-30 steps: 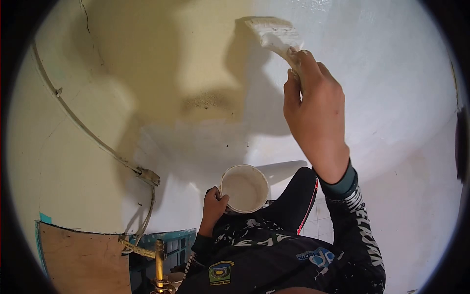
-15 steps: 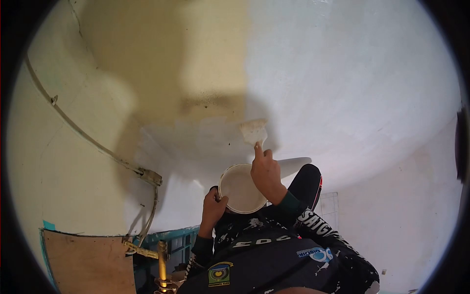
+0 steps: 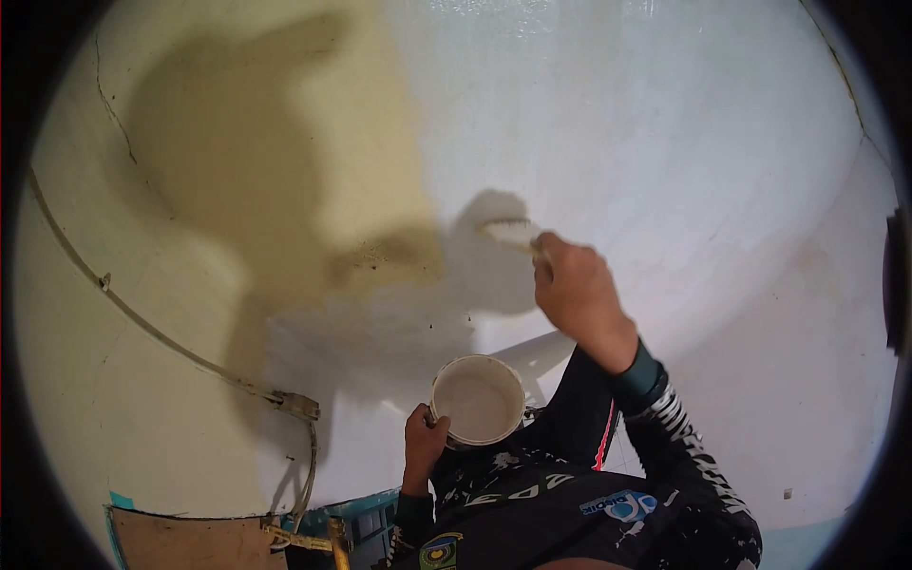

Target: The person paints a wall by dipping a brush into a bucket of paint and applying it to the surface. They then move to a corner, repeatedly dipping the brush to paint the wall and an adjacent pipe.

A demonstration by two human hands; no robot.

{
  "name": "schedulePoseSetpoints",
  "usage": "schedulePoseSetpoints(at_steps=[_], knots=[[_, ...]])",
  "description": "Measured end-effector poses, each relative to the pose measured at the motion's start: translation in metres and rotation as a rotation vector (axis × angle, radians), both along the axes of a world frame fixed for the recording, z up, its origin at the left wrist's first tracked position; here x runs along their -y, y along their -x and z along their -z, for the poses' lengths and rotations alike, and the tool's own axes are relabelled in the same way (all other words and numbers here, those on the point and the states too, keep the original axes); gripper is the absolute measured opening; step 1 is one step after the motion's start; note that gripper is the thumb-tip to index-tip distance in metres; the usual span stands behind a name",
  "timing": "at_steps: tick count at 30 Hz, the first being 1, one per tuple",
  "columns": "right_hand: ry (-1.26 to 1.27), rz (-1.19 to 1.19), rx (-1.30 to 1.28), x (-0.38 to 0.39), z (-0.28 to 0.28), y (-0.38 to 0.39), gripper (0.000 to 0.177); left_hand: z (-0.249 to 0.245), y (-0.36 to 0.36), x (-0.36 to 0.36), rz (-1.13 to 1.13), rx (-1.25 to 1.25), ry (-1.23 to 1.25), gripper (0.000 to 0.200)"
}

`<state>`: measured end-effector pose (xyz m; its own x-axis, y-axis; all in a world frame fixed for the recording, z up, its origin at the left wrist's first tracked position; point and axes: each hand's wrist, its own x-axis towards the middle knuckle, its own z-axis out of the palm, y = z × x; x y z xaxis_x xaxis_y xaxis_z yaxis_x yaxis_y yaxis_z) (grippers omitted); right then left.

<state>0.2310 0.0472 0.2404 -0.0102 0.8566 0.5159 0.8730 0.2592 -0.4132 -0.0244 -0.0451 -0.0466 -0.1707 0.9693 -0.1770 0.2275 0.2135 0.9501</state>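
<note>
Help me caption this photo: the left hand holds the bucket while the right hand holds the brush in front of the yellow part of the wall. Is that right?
Not quite: the head view shows the right hand holding the brush in front of the white part of the wall. The left hand does hold the bucket.

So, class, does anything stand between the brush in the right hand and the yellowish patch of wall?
Nothing visible blocks the brush from the yellowish patch; only shadow lies between. The bucket is lower down.
</note>
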Motion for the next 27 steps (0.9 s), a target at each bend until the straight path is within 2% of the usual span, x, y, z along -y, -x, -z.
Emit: schedulePoseSetpoints(at_steps=[2, 6, 8, 9, 11, 13, 14, 15, 16, 18, 20, 22, 25, 27], knots=[[-0.029, -0.025, 0.004, 0.002, -0.04, -0.001, 0.016, 0.0, -0.001, -0.001, -0.001, 0.024, 0.027, 0.027], [-0.085, -0.031, 0.045, 0.007, -0.087, -0.003, 0.016, 0.013, 0.004, -0.005, 0.047, -0.048, -0.064, 0.025], [-0.262, -0.03, 0.067, 0.011, -0.105, -0.002, 0.016, 0.017, 0.005, -0.006, 0.086, -0.099, -0.132, 0.023], [-0.272, -0.025, 0.068, 0.014, -0.117, -0.001, 0.016, 0.016, 0.005, -0.006, 0.081, -0.085, -0.103, 0.023], [-0.537, -0.004, 0.046, 0.017, -0.142, -0.001, 0.017, 0.008, 0.003, -0.006, 0.08, -0.069, -0.096, 0.023], [-0.651, 0.002, 0.051, 0.016, -0.164, 0.0, 0.014, -0.002, 0.003, -0.005, 0.117, -0.279, -0.183, 0.023], [-0.744, 0.004, 0.049, 0.014, -0.17, -0.001, 0.011, 0.003, 0.002, -0.006, 0.118, -0.278, -0.194, 0.023], [-0.768, 0.011, 0.085, 0.007, -0.171, -0.004, 0.017, 0.009, 0.002, -0.006, 0.067, -0.157, -0.103, 0.025], [-0.773, 0.012, 0.087, 0.0, -0.163, -0.006, 0.017, 0.009, 0.0, -0.007, 0.016, -0.037, -0.01, 0.028], [-0.69, 0.094, 0.194, -0.022, -0.134, -0.009, 0.032, 0.0, -0.002, -0.004, 0.011, -0.045, -0.007, 0.028], [-0.557, 0.155, 0.291, -0.033, -0.084, -0.01, 0.048, -0.001, -0.002, -0.005, 0.006, -0.055, -0.005, 0.028], [-0.5, 0.129, 0.288, -0.034, -0.029, -0.012, 0.055, 0.006, 0.001, -0.006, 0.007, -0.063, 0.005, 0.028], [-0.323, 0.096, 0.253, -0.016, 0.03, -0.014, 0.056, -0.037, -0.009, 0.0, 0.017, -0.051, 0.003, 0.028], [-0.271, 0.062, 0.213, -0.006, 0.06, -0.015, 0.057, -0.016, -0.004, -0.004, 0.014, -0.031, 0.03, 0.029]])
